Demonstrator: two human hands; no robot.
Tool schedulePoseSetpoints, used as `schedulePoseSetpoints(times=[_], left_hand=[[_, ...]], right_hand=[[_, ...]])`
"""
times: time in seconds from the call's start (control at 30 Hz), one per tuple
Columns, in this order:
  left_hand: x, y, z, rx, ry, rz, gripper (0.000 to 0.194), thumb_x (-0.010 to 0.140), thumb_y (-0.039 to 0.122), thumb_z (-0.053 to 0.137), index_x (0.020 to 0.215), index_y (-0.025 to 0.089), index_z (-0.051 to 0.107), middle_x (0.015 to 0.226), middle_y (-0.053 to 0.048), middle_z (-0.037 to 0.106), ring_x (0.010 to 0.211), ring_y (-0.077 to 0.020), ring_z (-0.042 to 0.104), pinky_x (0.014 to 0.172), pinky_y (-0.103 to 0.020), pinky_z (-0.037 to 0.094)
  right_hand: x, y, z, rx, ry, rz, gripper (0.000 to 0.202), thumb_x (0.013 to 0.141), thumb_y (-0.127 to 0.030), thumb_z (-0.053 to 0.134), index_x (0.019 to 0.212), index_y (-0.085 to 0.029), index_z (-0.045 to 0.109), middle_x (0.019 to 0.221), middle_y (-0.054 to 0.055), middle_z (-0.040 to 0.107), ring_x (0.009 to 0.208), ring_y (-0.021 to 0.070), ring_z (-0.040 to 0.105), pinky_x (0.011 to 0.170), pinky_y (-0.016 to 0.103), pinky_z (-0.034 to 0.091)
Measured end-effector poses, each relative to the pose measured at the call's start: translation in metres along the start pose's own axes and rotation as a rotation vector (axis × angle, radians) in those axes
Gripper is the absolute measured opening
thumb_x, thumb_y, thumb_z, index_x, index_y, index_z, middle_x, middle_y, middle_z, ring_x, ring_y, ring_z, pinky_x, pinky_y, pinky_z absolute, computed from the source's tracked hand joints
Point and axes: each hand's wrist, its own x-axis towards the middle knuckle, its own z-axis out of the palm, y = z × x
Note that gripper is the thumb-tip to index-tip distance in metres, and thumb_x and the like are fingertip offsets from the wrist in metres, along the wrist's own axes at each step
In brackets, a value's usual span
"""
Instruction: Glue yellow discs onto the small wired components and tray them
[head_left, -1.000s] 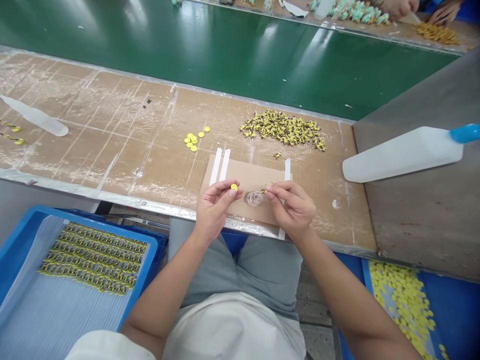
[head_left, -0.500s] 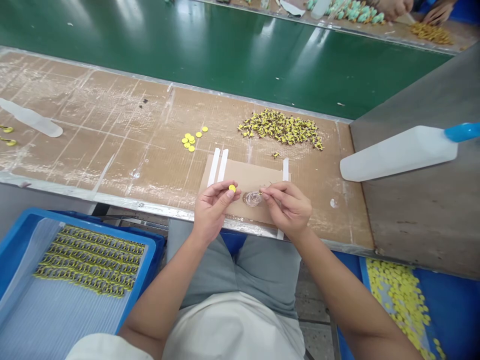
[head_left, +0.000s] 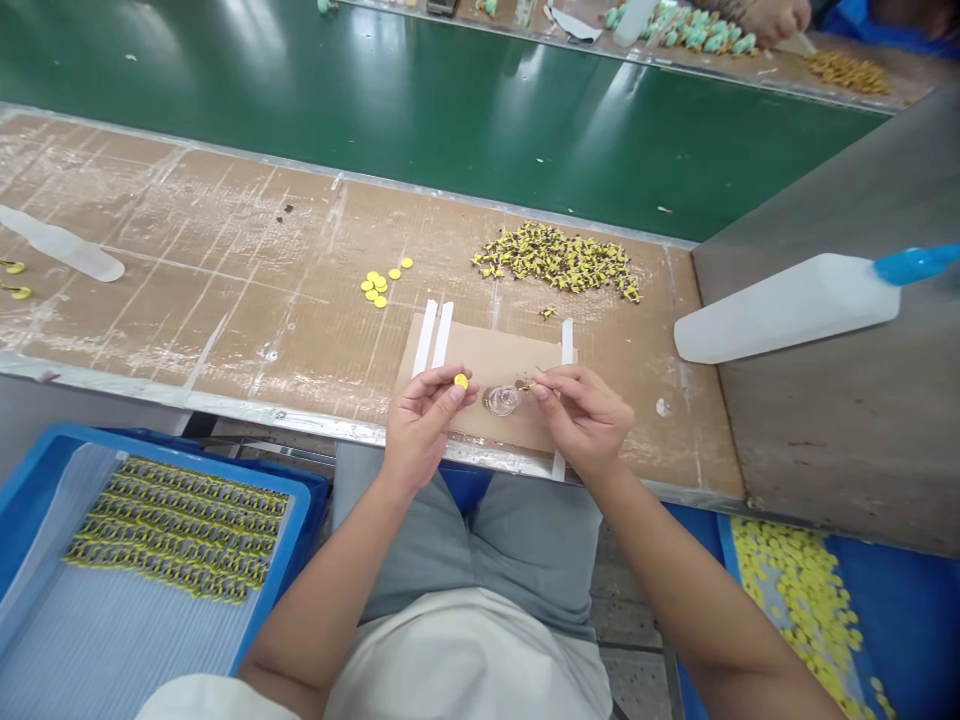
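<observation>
My left hand (head_left: 424,420) pinches a yellow disc (head_left: 460,381) between thumb and fingertips, above the left part of a cardboard sheet (head_left: 506,345). A small clear round dish (head_left: 502,400) sits on the sheet between my hands. Right of the dish, my right hand (head_left: 589,415) pinches a small yellow and dark piece (head_left: 526,387) at its fingertips; its exact shape is too small to tell. Beyond the sheet lies a pile of yellow and dark pieces (head_left: 559,258), with a single piece (head_left: 547,313) in front. Several loose yellow discs (head_left: 375,285) lie to the left.
A white bottle with a blue cap (head_left: 787,308) leans at the right by a metal panel (head_left: 847,420). Blue tray (head_left: 300,510) with rows of pieces stands lower left; yellow discs (head_left: 799,590) fill a lower right tray. A co-worker's hand (head_left: 776,20) shows across the green surface (head_left: 450,120).
My right hand has moved slightly right, away from the dish, with its small piece. My left hand still holds the disc. The whole view has shifted a little.
</observation>
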Motion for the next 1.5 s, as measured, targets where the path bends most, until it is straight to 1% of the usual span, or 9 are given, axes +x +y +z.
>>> schedulePoseSetpoints(times=[0.1,0.23,0.33,0.43,0.6,0.7,0.8,1.2,1.5], left_hand=[[-0.005,-0.001,0.001,-0.01,0.022,0.003,0.022,0.078,0.024,0.079,0.099,0.021,0.075,0.1,-0.006,0.074,0.089,-0.0141,0.071,0.087,-0.026,0.056],[-0.014,-0.001,0.007,-0.035,0.062,-0.057,0.023,0.076,0.026,0.08,0.099,0.021,0.076,0.101,-0.006,0.075,0.088,-0.0144,0.072,0.088,-0.027,0.057],[-0.021,0.0,0.017,-0.055,0.051,-0.124,0.025,0.074,0.026,0.082,0.098,0.022,0.076,0.1,-0.006,0.076,0.089,-0.0157,0.073,0.087,-0.027,0.058],[-0.028,0.003,0.027,-0.073,0.01,-0.17,0.025,0.072,0.025,0.083,0.096,0.024,0.077,0.099,-0.005,0.077,0.087,-0.0157,0.073,0.083,-0.026,0.059],[-0.035,0.002,0.036,-0.084,-0.054,-0.183,0.022,0.074,0.025,0.082,0.096,0.026,0.078,0.098,-0.004,0.077,0.083,-0.0154,0.073,0.075,-0.023,0.061],[-0.038,0.0,0.038,-0.081,-0.087,-0.174,0.022,0.076,0.025,0.081,0.097,0.027,0.078,0.098,-0.004,0.077,0.084,-0.0153,0.073,0.074,-0.023,0.061],[-0.04,-0.002,0.038,-0.07,-0.096,-0.167,0.022,0.077,0.027,0.079,0.099,0.028,0.078,0.099,-0.004,0.077,0.084,-0.0154,0.073,0.075,-0.024,0.061],[-0.04,-0.002,0.037,-0.051,-0.052,-0.159,0.023,0.077,0.026,0.079,0.1,0.025,0.078,0.1,-0.005,0.077,0.085,-0.0153,0.073,0.077,-0.023,0.062],[-0.041,-0.002,0.034,-0.061,-0.099,-0.135,0.022,0.082,0.02,0.075,0.103,0.025,0.077,0.104,-0.004,0.076,0.085,-0.0121,0.073,0.078,-0.018,0.06]], right_hand=[[-0.001,0.002,-0.002,0.089,0.086,0.154,0.016,0.081,-0.017,0.073,0.094,-0.024,0.076,0.088,0.004,0.073,0.078,0.0164,0.069,0.071,0.031,0.058],[-0.001,0.001,-0.002,0.282,0.146,0.368,0.013,0.08,-0.028,0.076,0.091,-0.022,0.076,0.082,0.003,0.073,0.064,0.0133,0.066,0.061,0.028,0.057],[0.001,-0.011,-0.001,0.406,0.192,0.475,0.017,0.076,-0.032,0.08,0.089,-0.022,0.077,0.074,0.003,0.072,0.057,0.0123,0.065,0.055,0.026,0.057],[0.002,-0.03,-0.003,0.47,0.191,0.513,0.014,0.077,-0.031,0.079,0.089,-0.023,0.077,0.076,0.002,0.073,0.057,0.0122,0.066,0.056,0.025,0.059],[-0.002,-0.058,-0.008,0.5,0.131,0.468,0.014,0.084,-0.023,0.073,0.096,-0.027,0.076,0.089,0.003,0.073,0.07,0.0155,0.07,0.062,0.03,0.063],[-0.002,-0.069,-0.01,0.418,0.11,0.393,0.018,0.084,-0.017,0.071,0.099,-0.027,0.076,0.094,0.004,0.072,0.08,0.0165,0.071,0.067,0.029,0.064],[0.001,-0.076,-0.011,0.322,0.075,0.314,0.021,0.084,-0.013,0.07,0.099,-0.027,0.076,0.09,0.004,0.073,0.079,0.0164,0.07,0.067,0.028,0.064],[0.004,-0.076,-0.01,0.191,-0.014,0.113,0.036,0.078,-0.002,0.071,0.105,-0.026,0.074,0.091,0.004,0.073,0.081,0.0173,0.07,0.07,0.03,0.062],[0.005,-0.075,-0.01,0.183,-0.03,0.098,0.041,0.076,0.003,0.071,0.105,-0.025,0.074,0.093,0.003,0.073,0.081,0.0151,0.069,0.069,0.027,0.06]])
